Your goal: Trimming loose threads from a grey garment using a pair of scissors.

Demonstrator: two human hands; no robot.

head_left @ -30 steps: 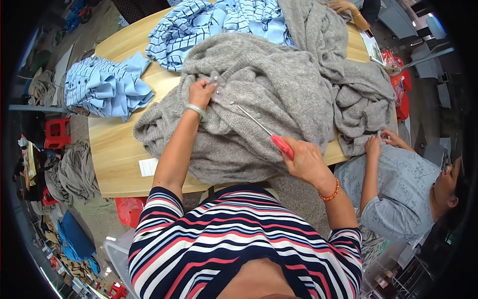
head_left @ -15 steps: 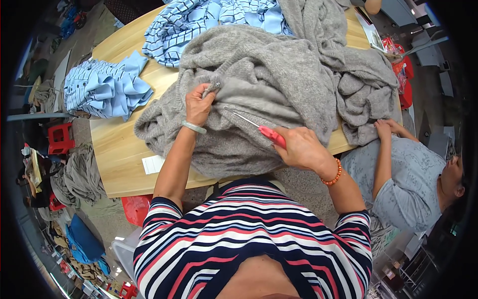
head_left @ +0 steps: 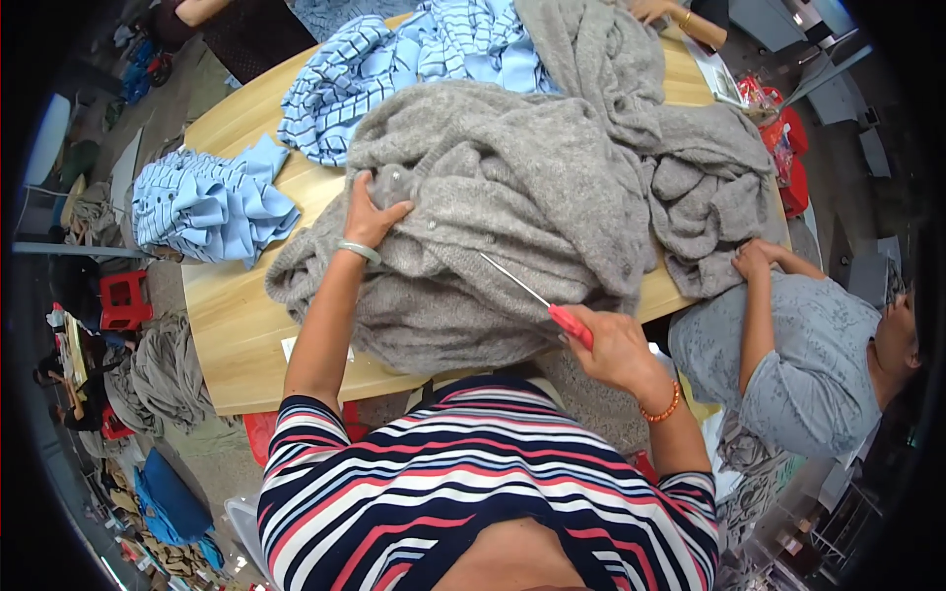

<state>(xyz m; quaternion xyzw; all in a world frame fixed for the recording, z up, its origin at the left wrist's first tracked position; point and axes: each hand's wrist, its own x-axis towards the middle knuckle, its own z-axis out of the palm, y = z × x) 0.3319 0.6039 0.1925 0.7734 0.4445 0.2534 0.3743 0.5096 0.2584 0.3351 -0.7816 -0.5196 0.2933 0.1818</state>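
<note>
Flanking grey knit (head_left: 552, 172): blue garments (head_left: 210, 205). Right grip (head_left: 616, 345) clasping red-handled tool (head_left: 569, 323); left grip (head_left: 370, 219) splayed on knit.

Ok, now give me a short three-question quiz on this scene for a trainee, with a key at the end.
1. What does the right hand hold?
A) a ruler
B) a red-handled tool
C) a paper tag
2. True or false: the orange beaded bracelet is on the left wrist.
3. Fill in: the left hand rests on ____ knitwear, to the right of a light-blue striped bundle on the table.

Key:
1. B
2. False; it is on the right wrist, and the left wears a pale bangle.
3. Grey
</note>
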